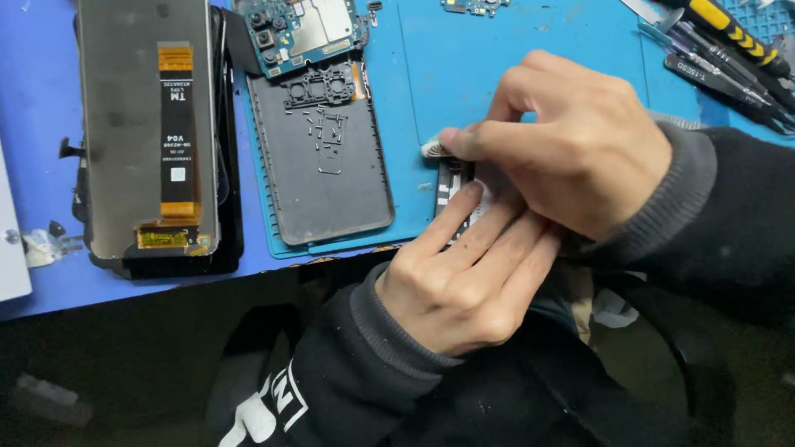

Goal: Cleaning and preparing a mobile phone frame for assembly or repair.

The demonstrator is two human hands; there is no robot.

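Pinching a small black part (pixel 452 183) at the near edge of the blue mat (pixel 498 64), your two hands meet over it at about 5 o'clock in the view. What shows of the part is a narrow strip with its long axis running from 12 to 6 o'clock, its far end pointing away from you; the rest is hidden, so you cannot tell its full shape. Your left hand (pixel 463 280) lies under and beside it, fingers (pixel 473 222) stretched flat toward 1 o'clock, supporting the near end. Your right hand (pixel 571 144) covers it from 3 o'clock, thumb and forefinger closed on a small pale tab (pixel 432 149) at the part's far end.

At 10 o'clock from the hands a grey phone shell (pixel 322 163) lies lengthwise with a circuit board (pixel 302 25) at its far end. Further toward 9 o'clock a screen panel (pixel 151 120) lies face down on the bench (pixel 29 111). Screwdrivers (pixel 722 23) lie at 2 o'clock.
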